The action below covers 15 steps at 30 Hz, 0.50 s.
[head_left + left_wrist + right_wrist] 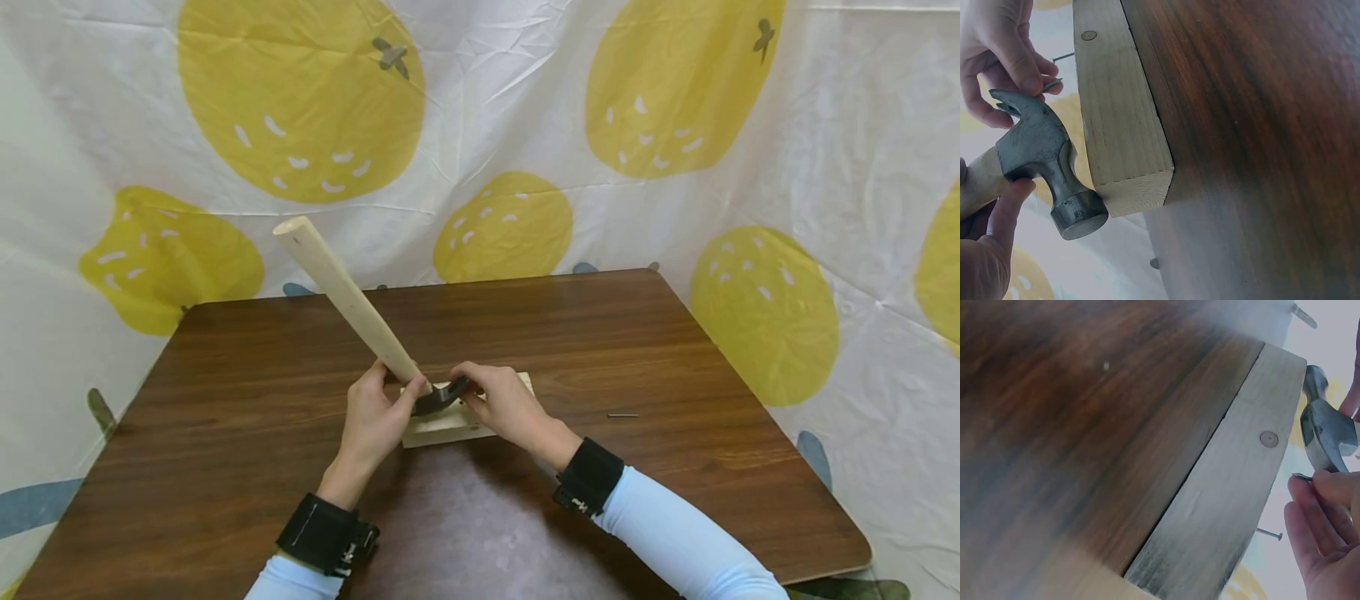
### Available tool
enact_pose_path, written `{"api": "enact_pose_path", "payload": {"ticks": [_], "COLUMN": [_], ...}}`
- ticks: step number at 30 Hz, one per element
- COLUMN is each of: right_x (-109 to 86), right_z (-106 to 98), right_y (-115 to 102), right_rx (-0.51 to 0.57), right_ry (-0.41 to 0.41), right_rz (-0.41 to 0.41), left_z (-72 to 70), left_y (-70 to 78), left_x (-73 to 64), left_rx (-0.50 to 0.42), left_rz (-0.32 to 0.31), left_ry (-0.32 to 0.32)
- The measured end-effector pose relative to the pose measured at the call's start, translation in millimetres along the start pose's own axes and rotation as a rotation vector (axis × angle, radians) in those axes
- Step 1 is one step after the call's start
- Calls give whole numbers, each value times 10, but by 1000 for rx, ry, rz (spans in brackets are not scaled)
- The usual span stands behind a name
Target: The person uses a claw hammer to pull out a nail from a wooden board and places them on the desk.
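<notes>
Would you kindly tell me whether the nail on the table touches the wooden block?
Apart: the head view shows bare tabletop between the nail and wooden block.

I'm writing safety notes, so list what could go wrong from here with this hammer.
The right hand pinches a pointed nail near the hammer claw; a slip might prick it. The protruding nail in the wood block could scratch that hand too. The loose nail on the table might roll away if bumped.
</notes>
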State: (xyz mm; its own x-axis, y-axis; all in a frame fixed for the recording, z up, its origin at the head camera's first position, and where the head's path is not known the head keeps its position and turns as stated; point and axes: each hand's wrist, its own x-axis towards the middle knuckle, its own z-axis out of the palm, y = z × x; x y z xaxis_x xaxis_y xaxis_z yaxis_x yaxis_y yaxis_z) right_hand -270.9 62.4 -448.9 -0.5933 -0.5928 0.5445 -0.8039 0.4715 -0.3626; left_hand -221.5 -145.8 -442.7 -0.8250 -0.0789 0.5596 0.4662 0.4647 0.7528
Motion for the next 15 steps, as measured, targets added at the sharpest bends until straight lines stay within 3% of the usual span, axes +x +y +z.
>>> {"api": "enact_pose_path", "payload": {"ticks": [7,15], "right_x": [3,-105], "right_z": [-138,-402], "right_y": [29,178], "right_rx": [69,92], "right_ry": [32,100], "right_rz": [44,19], "left_z": [10,23], "left_y": [19,41], "left_x": [3,1], "left_rx": [-3,16], "left_rz": [-8,7], "left_ry": [-8,-6]}}
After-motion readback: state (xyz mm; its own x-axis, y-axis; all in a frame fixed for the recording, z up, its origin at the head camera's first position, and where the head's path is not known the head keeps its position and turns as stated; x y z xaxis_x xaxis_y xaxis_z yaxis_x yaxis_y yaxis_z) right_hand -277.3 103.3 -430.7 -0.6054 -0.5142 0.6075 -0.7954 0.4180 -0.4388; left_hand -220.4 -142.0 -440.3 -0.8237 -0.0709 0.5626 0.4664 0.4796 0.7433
